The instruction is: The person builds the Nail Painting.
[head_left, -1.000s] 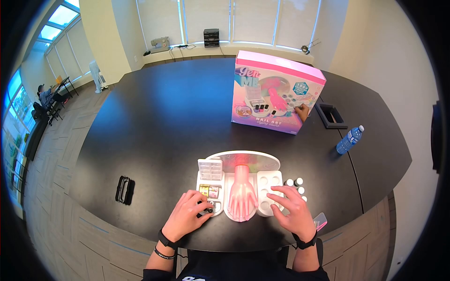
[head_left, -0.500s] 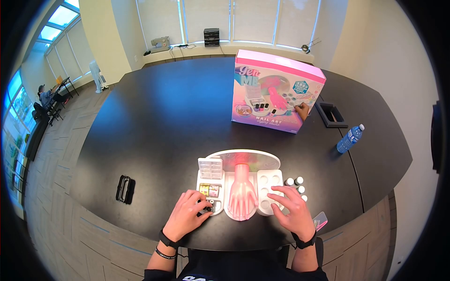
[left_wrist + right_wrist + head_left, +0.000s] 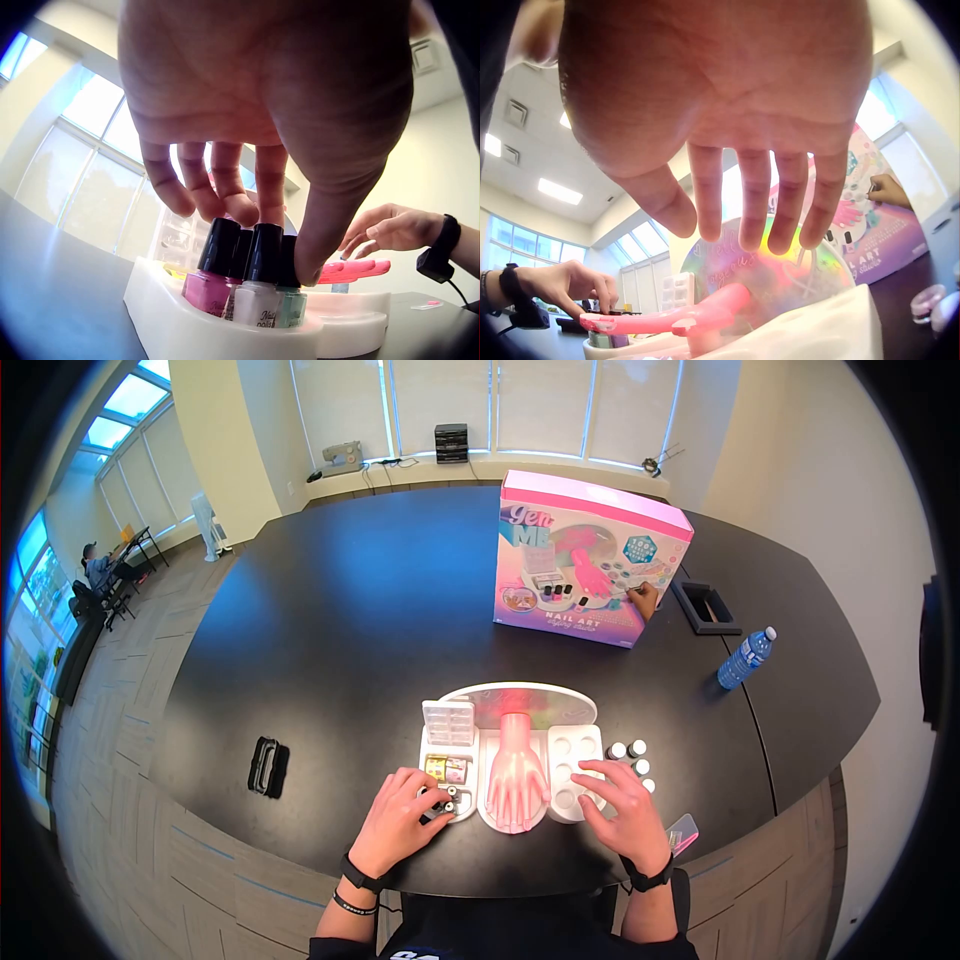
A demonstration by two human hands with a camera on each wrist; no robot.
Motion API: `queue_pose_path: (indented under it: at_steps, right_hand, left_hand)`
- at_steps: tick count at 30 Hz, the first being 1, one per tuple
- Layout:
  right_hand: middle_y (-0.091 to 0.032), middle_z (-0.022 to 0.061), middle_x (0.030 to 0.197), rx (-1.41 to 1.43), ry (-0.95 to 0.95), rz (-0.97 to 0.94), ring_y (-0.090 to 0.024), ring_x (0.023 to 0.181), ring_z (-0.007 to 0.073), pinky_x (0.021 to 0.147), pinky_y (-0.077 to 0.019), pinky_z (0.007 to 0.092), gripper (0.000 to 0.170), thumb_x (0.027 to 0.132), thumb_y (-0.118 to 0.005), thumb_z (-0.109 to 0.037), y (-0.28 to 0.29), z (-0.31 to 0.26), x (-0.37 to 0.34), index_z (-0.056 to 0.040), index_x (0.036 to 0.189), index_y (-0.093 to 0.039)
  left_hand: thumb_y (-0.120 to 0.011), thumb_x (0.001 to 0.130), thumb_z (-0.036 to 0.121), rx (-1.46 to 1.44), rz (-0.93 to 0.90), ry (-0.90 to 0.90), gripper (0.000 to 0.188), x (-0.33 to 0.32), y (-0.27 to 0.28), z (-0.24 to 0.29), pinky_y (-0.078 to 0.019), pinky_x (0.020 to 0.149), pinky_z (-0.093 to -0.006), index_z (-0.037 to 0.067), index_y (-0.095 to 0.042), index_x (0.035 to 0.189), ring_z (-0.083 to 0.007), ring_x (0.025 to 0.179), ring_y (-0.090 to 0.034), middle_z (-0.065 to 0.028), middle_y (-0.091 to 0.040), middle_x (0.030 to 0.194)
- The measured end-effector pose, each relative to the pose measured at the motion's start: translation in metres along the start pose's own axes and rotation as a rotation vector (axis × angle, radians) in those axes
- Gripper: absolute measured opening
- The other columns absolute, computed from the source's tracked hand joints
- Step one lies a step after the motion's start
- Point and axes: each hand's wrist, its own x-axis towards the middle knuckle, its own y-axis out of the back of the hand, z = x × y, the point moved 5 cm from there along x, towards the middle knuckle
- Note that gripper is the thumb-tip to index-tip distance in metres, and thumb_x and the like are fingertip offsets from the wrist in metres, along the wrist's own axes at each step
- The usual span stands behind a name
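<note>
Black-capped nail polish bottles (image 3: 259,304), with pink, whitish and teal polish among them, stand in the left compartment of the white nail studio (image 3: 467,745). My left hand (image 3: 402,812) bends over them, its thumb against the cap of the teal nail polish bottle (image 3: 291,307) and the index fingertip behind the caps. Extended and loosely spread, the fingers of my right hand (image 3: 632,808) hover over the round wells of the white palette (image 3: 562,732). Between both hands lies a pink model hand (image 3: 516,770), palm down, in front of a shiny mirror panel (image 3: 535,706).
More bottles (image 3: 638,748) stand right of the palette, beside a small clear-and-pink item (image 3: 684,830). Two patterned rolls (image 3: 445,767) sit above the left compartment. Farther back are the Nail Art box (image 3: 590,560) and a water bottle (image 3: 748,658). A black case (image 3: 267,767) lies left.
The left fingers have shifted slightly around the polish bottles, and more of the caps now shows beside them. My right hand stays over the palette.
</note>
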Motion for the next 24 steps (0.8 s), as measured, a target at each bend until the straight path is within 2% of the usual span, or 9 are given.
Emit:
queue_pose_path:
  at_steps: [4, 7, 16, 24]
  right_hand:
    - [-0.076, 0.0119, 0.128, -0.01, 0.011, 0.015, -0.07, 0.118, 0.0352, 0.103, -0.0555, 0.0467, 0.028, 0.093, -0.079, -0.008, -0.002, 0.004, -0.002, -0.0077, 0.121, -0.081]
    - [-0.076, 0.0125, 0.128, 0.0, -0.014, 0.025, -0.07, 0.118, 0.0356, 0.103, -0.0554, 0.0466, 0.029, 0.093, -0.079, -0.008, -0.002, 0.007, -0.003, -0.0068, 0.122, -0.081]
    - [-0.076, 0.0142, 0.126, 0.021, -0.092, 0.07, -0.07, 0.117, 0.0373, 0.103, -0.0559, 0.0464, 0.032, 0.092, -0.077, -0.005, 0.003, 0.022, -0.01, -0.004, 0.124, -0.079]
    - [-0.076, 0.0157, 0.125, -0.026, -0.152, 0.157, -0.071, 0.11, 0.0363, 0.097, -0.0583, 0.0441, 0.037, 0.091, -0.077, -0.001, 0.016, 0.036, -0.014, -0.0042, 0.127, -0.077]
  left_hand:
    - [-0.094, 0.078, 0.015, 0.002, 0.008, -0.005, 0.027, 0.0, 0.0, 0.0, -0.0535, 0.096, -0.0439, 0.01, -0.077, 0.099, -0.0305, 0.111, -0.062, -0.005, -0.066, 0.108]
    - [-0.092, 0.081, 0.017, 0.0, 0.027, -0.035, 0.026, 0.001, 0.004, 0.003, -0.0528, 0.092, -0.0415, 0.01, -0.076, 0.1, -0.0285, 0.108, -0.063, -0.005, -0.066, 0.108]
    - [-0.091, 0.085, 0.02, -0.041, 0.102, -0.035, 0.023, 0.002, 0.005, 0.003, -0.0542, 0.086, -0.0413, 0.009, -0.078, 0.1, -0.0284, 0.101, -0.065, -0.0062, -0.069, 0.102]
    - [-0.088, 0.088, 0.017, -0.054, 0.176, -0.047, 0.021, 0.005, 0.005, 0.003, -0.0538, 0.082, -0.0405, 0.008, -0.078, 0.104, -0.0277, 0.094, -0.066, -0.0065, -0.07, 0.099]
